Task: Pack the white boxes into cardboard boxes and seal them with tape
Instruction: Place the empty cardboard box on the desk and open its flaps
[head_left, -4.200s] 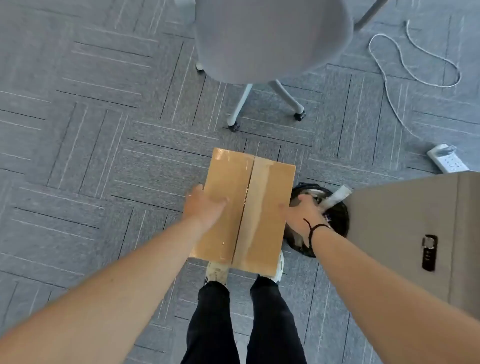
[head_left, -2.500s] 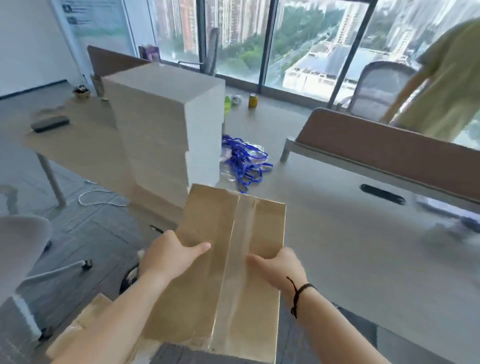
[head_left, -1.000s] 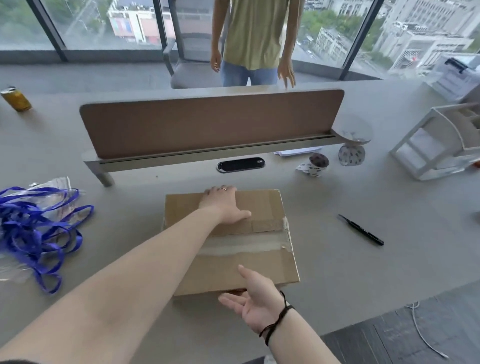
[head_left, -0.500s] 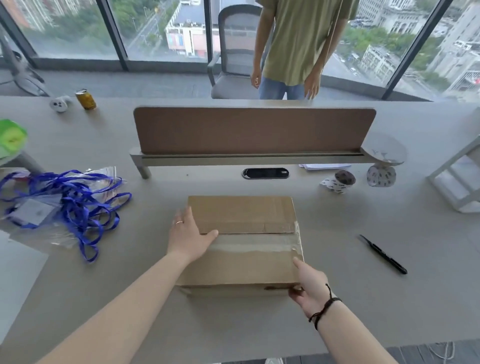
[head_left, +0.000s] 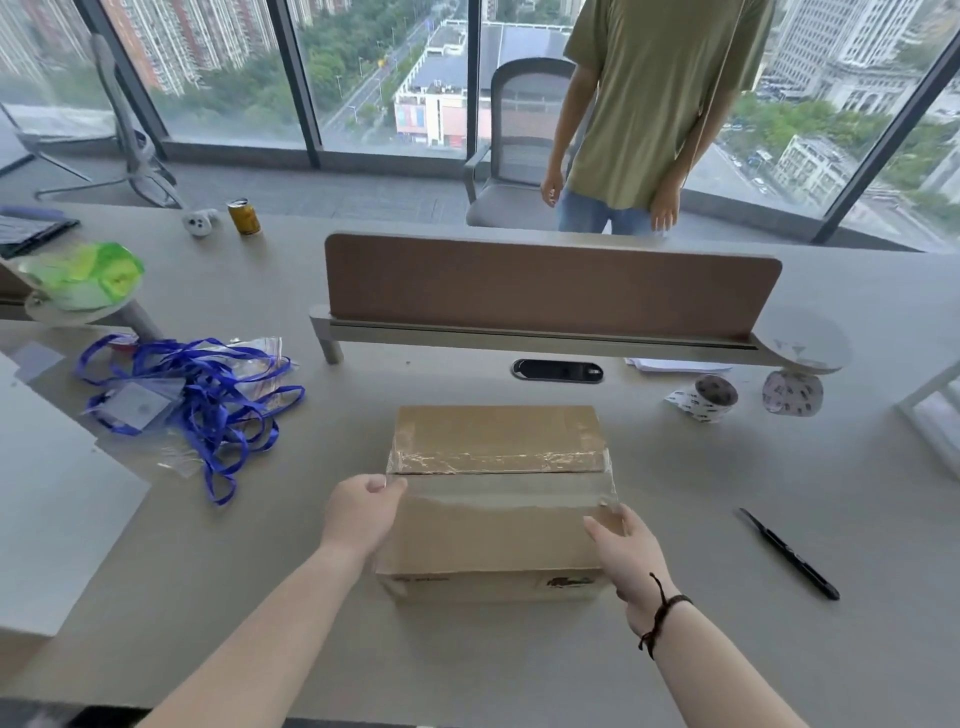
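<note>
Holding: both hands at the two ends of the cardboard box (head_left: 496, 519)
Box: sits shut on the grey desk (head_left: 675, 649), near its front edge, directly ahead of the person
Tape on box: a clear strip (head_left: 498, 462) runs left to right across the top seam and folds down over both ends
Left hand (head_left: 360, 514): fingers curled at the box's left top edge, thumb and fingertips pinching the end of the strip there
Right hand (head_left: 628, 556): fingers spread and fairly straight, resting against the box's right side near the top corner
Right of box: a black pen-like tool (head_left: 789, 553) lies well apart on the desk
Behind box, right: two tape rolls (head_left: 709, 397) stand near the brown divider (head_left: 550, 286)
Left of box: a tangle of blue lanyards (head_left: 208, 405) on clear plastic bags
Far left: a white box (head_left: 47, 493) at the edge of view
Beyond divider: a person in a green shirt (head_left: 654, 93) stands beside an office chair (head_left: 519, 156)
</note>
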